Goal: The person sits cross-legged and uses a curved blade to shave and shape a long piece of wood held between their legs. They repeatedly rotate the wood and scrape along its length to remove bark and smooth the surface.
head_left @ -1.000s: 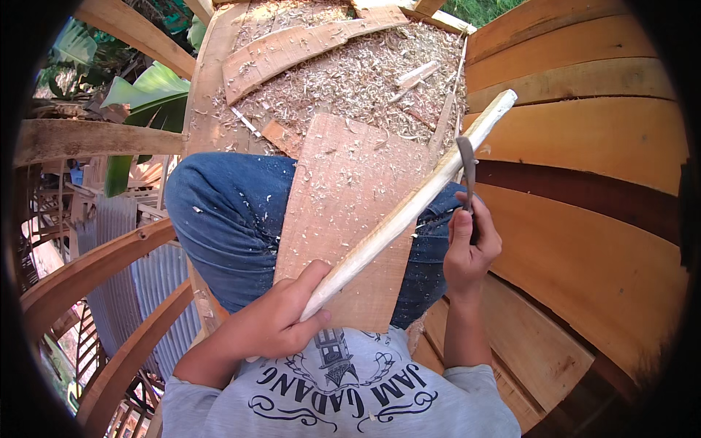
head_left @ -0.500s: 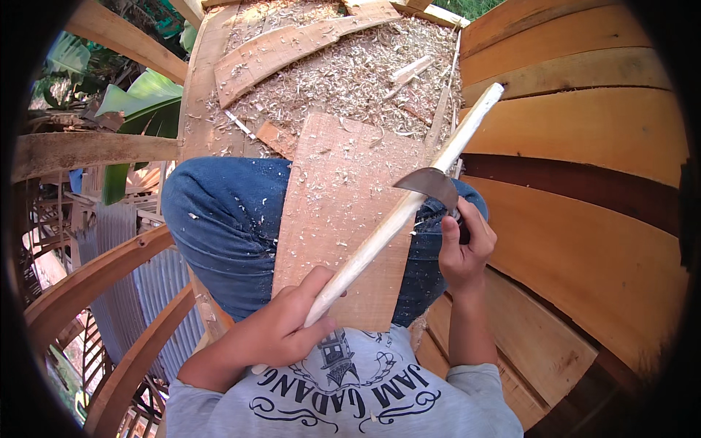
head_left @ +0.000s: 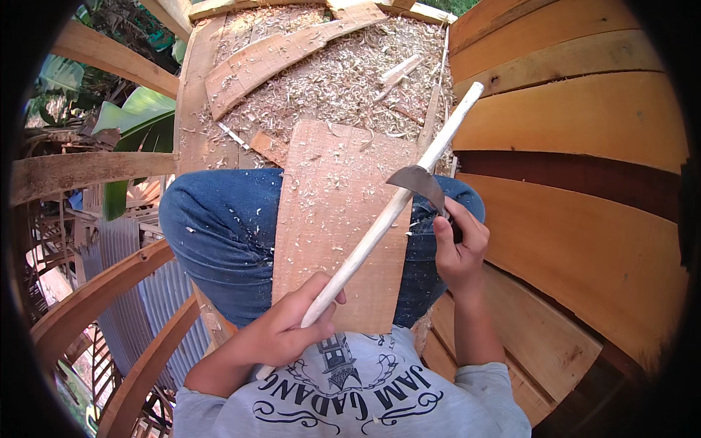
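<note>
A long pale peeled stick [head_left: 365, 250] slants up and to the right across my lap. Its near end is gripped in my left hand [head_left: 298, 319], fingers wrapped round it close to my shirt. My right hand [head_left: 463, 244] is closed on the dark handle of a knife with a curved, sickle-like blade [head_left: 419, 181]. The blade lies across the stick a little above its middle, apparently against the wood. Beneath the stick a flat wooden board [head_left: 332, 212], sprinkled with shavings, rests on my thighs. Most of the knife handle is hidden by my fingers.
Curled wood shavings [head_left: 314, 95] cover the floor ahead, with a curved plank [head_left: 277, 58] and offcuts [head_left: 400, 71] among them. A slatted wooden wall [head_left: 562, 139] stands close on the right. Wooden rails [head_left: 95, 168] edge the left side, with corrugated sheets [head_left: 139, 292] below.
The stick has turned slightly, its far end shifting left. The blade has moved a little to the left with it. Both hands keep their grip.
</note>
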Action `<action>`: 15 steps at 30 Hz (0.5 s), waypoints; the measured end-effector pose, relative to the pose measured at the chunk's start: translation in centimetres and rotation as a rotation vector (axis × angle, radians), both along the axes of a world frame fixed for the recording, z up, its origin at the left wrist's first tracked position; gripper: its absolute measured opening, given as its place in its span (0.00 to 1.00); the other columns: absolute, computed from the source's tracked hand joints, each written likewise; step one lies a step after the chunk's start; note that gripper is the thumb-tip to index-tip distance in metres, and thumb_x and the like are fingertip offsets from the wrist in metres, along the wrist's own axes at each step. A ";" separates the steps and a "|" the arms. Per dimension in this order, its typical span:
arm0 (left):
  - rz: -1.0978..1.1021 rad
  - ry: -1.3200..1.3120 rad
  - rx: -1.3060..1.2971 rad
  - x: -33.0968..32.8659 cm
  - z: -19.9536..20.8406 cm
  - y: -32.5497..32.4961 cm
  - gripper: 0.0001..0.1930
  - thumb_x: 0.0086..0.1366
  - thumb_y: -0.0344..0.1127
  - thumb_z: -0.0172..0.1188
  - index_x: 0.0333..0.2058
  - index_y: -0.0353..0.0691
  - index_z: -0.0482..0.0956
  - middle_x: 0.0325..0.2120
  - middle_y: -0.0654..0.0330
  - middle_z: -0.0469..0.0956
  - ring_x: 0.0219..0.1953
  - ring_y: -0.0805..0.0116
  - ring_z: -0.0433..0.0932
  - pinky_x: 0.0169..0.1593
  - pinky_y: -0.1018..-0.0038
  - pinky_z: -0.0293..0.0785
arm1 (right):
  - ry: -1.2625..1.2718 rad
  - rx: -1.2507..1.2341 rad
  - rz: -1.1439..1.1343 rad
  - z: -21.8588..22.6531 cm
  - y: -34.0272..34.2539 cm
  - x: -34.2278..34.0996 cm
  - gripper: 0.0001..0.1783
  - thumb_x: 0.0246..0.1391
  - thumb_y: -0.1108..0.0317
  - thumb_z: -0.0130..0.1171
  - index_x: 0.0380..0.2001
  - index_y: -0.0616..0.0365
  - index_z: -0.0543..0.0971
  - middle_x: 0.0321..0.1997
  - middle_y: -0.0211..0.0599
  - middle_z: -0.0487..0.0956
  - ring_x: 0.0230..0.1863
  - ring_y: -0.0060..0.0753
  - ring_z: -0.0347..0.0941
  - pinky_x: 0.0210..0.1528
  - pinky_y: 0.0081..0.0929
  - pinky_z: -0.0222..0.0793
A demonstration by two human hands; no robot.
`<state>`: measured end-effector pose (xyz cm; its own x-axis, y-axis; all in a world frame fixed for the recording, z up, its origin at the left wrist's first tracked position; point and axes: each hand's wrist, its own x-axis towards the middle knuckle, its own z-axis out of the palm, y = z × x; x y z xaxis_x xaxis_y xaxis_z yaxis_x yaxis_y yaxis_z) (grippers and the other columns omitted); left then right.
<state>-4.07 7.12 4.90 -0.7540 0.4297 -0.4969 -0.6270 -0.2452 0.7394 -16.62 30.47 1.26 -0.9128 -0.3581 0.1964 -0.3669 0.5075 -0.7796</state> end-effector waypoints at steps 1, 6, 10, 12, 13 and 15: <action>0.016 -0.020 0.011 -0.2 0.0 0.4 0.17 0.57 0.30 0.55 0.44 0.35 0.63 0.19 0.69 0.59 0.20 0.81 0.58 0.25 0.82 0.54 | 0.059 0.067 0.004 -0.4 0.1 -0.5 0.12 0.48 0.75 0.60 0.37 0.69 0.75 0.21 0.42 0.70 0.18 0.36 0.69 0.20 0.24 0.62; -0.026 0.007 0.017 -0.3 0.0 0.1 0.18 0.56 0.30 0.56 0.44 0.35 0.62 0.19 0.69 0.58 0.19 0.81 0.57 0.23 0.82 0.52 | 0.065 -0.036 0.058 -0.1 -1.0 2.2 0.11 0.49 0.74 0.60 0.35 0.68 0.75 0.21 0.43 0.72 0.18 0.38 0.69 0.21 0.27 0.64; -0.019 0.006 -0.032 -0.5 -0.4 0.5 0.19 0.56 0.31 0.57 0.44 0.35 0.62 0.20 0.69 0.59 0.21 0.81 0.59 0.24 0.83 0.54 | 0.060 -0.030 0.075 0.3 -0.8 1.9 0.10 0.52 0.72 0.58 0.35 0.69 0.76 0.21 0.41 0.74 0.18 0.34 0.69 0.21 0.23 0.64; -0.045 0.024 -0.051 -0.4 0.1 0.4 0.19 0.56 0.31 0.57 0.45 0.35 0.62 0.20 0.69 0.59 0.21 0.81 0.59 0.24 0.84 0.55 | 0.138 -0.012 0.359 1.2 -1.7 3.1 0.13 0.56 0.68 0.56 0.36 0.71 0.76 0.21 0.38 0.74 0.21 0.25 0.70 0.25 0.22 0.65; -0.063 0.043 -0.057 -0.5 0.5 0.2 0.19 0.56 0.30 0.57 0.45 0.35 0.62 0.20 0.69 0.59 0.21 0.81 0.60 0.24 0.84 0.55 | 0.133 -0.043 0.211 0.5 -1.6 2.2 0.11 0.53 0.69 0.58 0.35 0.68 0.76 0.20 0.38 0.73 0.20 0.28 0.69 0.23 0.23 0.65; 0.010 -0.046 0.026 -0.3 0.6 0.2 0.19 0.56 0.31 0.56 0.45 0.34 0.62 0.20 0.69 0.60 0.20 0.81 0.59 0.24 0.83 0.55 | 0.125 -0.103 -0.071 -1.3 -0.4 -0.7 0.11 0.47 0.71 0.63 0.34 0.64 0.77 0.19 0.38 0.71 0.17 0.34 0.69 0.19 0.24 0.63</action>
